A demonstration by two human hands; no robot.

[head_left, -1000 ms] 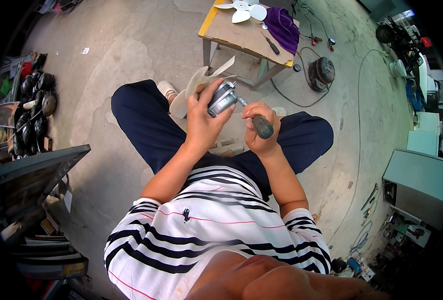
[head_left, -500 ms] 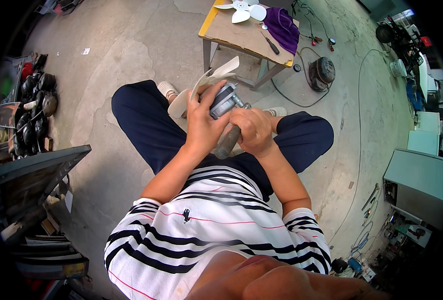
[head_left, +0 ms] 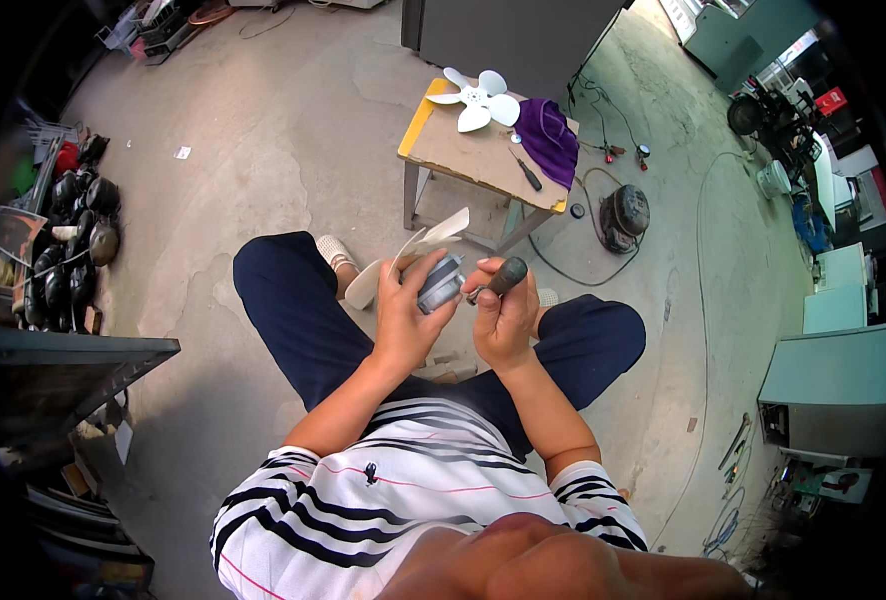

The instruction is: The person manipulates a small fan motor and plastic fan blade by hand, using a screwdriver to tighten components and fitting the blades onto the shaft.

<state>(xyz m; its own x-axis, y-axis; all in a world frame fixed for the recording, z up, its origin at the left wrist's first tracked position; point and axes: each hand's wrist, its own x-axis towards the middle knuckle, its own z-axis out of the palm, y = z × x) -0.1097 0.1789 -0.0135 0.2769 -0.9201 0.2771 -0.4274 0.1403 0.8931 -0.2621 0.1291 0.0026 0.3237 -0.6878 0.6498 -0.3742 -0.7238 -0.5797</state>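
Observation:
Between my knees, my left hand [head_left: 403,318] grips a small silver-grey fan motor [head_left: 441,284]. Pale fan blades [head_left: 435,236] sit on the motor's far left side. Close beside its right end, my right hand [head_left: 504,325] is closed round a dark-handled tool [head_left: 509,274]. The thick handle points up and to the right, and a bit of metal shows by my fingertips; the tool's kind is not clear. My fingers cover part of the motor and the tool.
Ahead stands a small table [head_left: 458,155] bearing a white fan blade [head_left: 475,97], a purple cloth [head_left: 548,140] and a screwdriver [head_left: 527,172]. Right of it, a dark round compressor [head_left: 625,215] with a hose sits on the floor. Several dark compressors [head_left: 73,230] are piled at left.
My right hand has turned the tool, so its handle points up instead of down toward me, and has moved slightly off the motor. My view has shifted, showing more ahead.

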